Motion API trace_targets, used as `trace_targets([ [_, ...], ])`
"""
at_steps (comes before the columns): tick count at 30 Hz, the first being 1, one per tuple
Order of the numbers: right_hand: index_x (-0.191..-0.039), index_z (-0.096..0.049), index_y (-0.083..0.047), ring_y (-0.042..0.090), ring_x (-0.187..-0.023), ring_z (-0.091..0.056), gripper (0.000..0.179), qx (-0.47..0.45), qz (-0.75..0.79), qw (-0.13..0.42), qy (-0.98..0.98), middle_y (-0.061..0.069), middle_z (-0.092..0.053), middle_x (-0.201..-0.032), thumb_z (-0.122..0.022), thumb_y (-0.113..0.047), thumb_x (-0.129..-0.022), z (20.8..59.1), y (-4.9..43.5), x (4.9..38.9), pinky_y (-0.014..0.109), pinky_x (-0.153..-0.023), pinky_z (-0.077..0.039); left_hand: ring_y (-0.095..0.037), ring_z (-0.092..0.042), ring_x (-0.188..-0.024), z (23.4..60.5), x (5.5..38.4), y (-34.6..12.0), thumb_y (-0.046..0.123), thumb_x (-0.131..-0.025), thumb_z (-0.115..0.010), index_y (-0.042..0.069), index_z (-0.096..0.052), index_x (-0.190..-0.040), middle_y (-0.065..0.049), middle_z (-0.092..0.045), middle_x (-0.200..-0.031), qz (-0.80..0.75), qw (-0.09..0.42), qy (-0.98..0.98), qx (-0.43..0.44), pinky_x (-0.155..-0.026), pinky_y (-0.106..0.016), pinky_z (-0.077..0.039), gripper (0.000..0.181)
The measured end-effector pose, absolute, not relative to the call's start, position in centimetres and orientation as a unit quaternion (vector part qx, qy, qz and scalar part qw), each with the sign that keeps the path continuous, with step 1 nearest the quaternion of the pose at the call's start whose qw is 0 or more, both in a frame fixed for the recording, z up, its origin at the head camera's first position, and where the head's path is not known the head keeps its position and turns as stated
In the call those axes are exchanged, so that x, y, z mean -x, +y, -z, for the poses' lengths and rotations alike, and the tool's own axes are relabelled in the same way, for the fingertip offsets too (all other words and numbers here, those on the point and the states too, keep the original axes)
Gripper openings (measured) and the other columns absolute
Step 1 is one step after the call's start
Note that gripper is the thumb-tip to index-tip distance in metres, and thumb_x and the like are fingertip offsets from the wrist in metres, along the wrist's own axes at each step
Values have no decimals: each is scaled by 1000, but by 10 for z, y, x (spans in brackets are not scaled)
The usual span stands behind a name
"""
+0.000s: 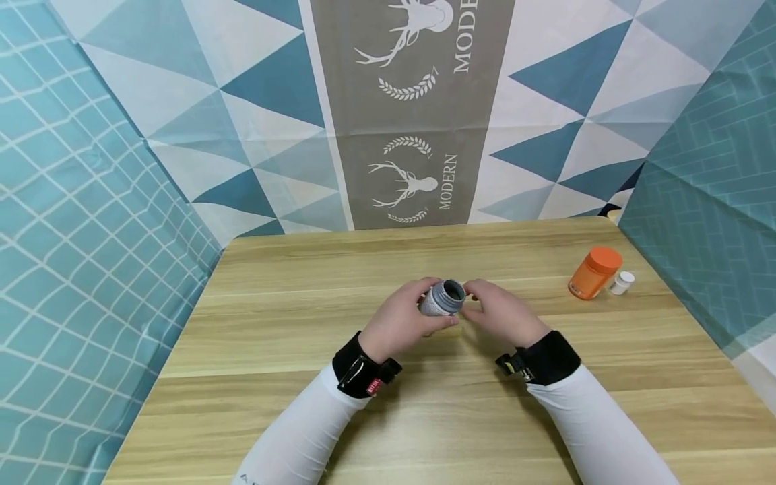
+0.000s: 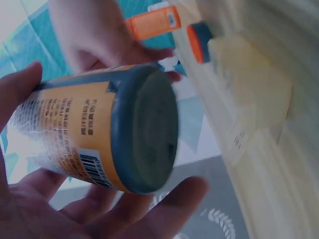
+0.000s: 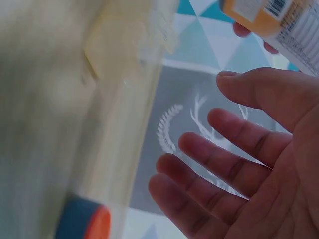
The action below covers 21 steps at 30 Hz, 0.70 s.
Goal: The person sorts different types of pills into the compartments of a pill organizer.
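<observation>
My left hand (image 1: 400, 320) grips a dark grey bottle (image 1: 434, 305) with an orange-and-white printed label, lifted above the table. Its cap is off, and the bare mouth tilts up to the right in the head view. The label and dark base of the bottle (image 2: 144, 132) face the left wrist camera. Beside the mouth is my right hand (image 1: 500, 311), its fingers loosely extended; the palm holds nothing in the right wrist view. A dark blue cap with an orange face (image 3: 82, 219) lies on the table, hidden in the head view.
At the right of the wooden table (image 1: 273, 337) are an orange jar (image 1: 591, 273) and a small white bottle (image 1: 621, 283). A thin yellowish see-through square (image 2: 259, 82) shows on the table near the cap. Patterned cloth walls (image 1: 267, 135) stand behind and at the sides.
</observation>
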State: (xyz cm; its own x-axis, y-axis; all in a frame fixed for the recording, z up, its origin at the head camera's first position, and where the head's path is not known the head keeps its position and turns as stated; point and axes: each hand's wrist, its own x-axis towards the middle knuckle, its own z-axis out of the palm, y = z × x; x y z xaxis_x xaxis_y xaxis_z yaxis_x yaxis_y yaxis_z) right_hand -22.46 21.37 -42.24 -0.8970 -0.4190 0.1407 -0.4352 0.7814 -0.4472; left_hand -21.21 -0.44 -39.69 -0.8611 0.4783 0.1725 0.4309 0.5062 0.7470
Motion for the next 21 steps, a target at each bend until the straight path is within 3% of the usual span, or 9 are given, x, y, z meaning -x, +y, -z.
trace_targets([
  [3,-116,-63,-7,27,-100,-58,30,-233,-232,9,-945,11,-66,-111,-68,-22,-90,428,206,224,46,-82,-52,-13,-58,-83,395,215,-12,35,-81,-78,21,-58,-126,2,-59,-107,-438,48,860,-259,-60,-27,-55,52],
  [10,-111,-64,-9,19,-100,-58,27,-264,-226,-8,-938,7,-66,-110,-70,-22,-88,434,187,221,42,-83,-52,-11,-54,-91,407,220,-31,37,-79,-78,20,-59,-125,2,-59,-111,-369,31,900,-229,-74,-33,-50,53],
  [16,-106,-65,-10,15,-97,-58,21,-287,-206,9,-935,4,-66,-106,-71,-18,-87,439,181,222,38,-82,-51,-12,-56,-82,419,219,-44,37,-76,-81,20,-59,-120,3,-61,-102,-324,29,923,-205,-67,-32,-50,51],
  [21,-105,-67,-11,14,-92,-59,21,-287,-198,6,-937,3,-68,-105,-72,-18,-85,444,183,221,37,-79,-51,-12,-57,-76,423,218,-47,39,-74,-82,18,-58,-123,-2,-64,-101,-243,-9,948,-203,-60,-31,-50,59],
])
